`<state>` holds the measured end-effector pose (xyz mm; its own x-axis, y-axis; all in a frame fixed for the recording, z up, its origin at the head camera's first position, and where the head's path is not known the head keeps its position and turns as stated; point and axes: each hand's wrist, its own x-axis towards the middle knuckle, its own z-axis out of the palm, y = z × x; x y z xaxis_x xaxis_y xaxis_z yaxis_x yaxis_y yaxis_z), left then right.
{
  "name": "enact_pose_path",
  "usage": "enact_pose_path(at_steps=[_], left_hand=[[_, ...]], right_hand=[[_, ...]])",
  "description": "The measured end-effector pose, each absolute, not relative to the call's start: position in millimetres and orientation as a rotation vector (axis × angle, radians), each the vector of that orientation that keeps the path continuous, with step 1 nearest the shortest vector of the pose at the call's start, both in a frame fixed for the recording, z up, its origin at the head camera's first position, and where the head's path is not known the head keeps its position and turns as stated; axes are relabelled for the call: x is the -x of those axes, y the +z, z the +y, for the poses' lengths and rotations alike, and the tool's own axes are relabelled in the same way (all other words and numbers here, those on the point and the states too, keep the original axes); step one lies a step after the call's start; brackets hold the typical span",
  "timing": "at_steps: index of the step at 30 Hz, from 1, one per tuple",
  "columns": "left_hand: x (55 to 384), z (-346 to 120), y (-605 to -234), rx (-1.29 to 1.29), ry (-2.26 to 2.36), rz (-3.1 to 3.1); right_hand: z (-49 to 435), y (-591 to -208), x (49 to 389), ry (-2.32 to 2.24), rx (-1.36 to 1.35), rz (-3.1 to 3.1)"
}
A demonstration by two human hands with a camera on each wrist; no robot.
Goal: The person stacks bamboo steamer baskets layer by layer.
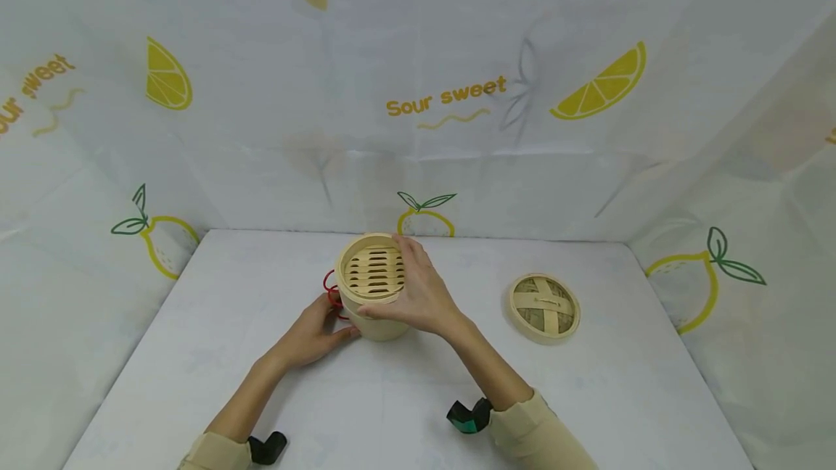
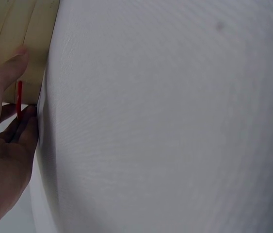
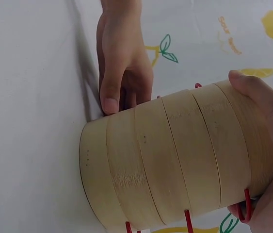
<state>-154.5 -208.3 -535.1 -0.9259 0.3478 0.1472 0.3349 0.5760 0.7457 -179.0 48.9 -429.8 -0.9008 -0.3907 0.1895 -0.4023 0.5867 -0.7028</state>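
A round bamboo steamer (image 1: 374,274) of stacked baskets stands upright on the white table, its slatted top uncovered. My right hand (image 1: 427,296) grips the top tier from the right, thumb on the near side and fingers round the far rim. Low on the left, my left hand (image 1: 312,336) holds the bottom of the stack, its thumb (image 2: 15,68) against the bamboo wall. Red loop handles (image 3: 188,221) stick out from the tiers, one close to the left fingers. The right wrist view shows the tiers (image 3: 151,160) lying against one another, with seams between them.
To the right on the table (image 1: 627,397) lies a round woven bamboo lid (image 1: 545,309) with crossed strips. White cloth walls (image 1: 418,35) printed with lemons rise behind and at both sides. A black wrist mount (image 1: 469,416) sits at the right sleeve.
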Motion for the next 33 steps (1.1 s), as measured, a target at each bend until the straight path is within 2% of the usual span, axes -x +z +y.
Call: enact_pose_path(at_steps=[23,33], left_hand=[[153,-207,-534,-0.602,1.326,2.77],[153,-208,-533,-0.606,1.348,2.749]], right_hand=[[73,-436,167,1.265,-0.833,-2.713],[87,-436,157,1.256,-0.789,-2.707]])
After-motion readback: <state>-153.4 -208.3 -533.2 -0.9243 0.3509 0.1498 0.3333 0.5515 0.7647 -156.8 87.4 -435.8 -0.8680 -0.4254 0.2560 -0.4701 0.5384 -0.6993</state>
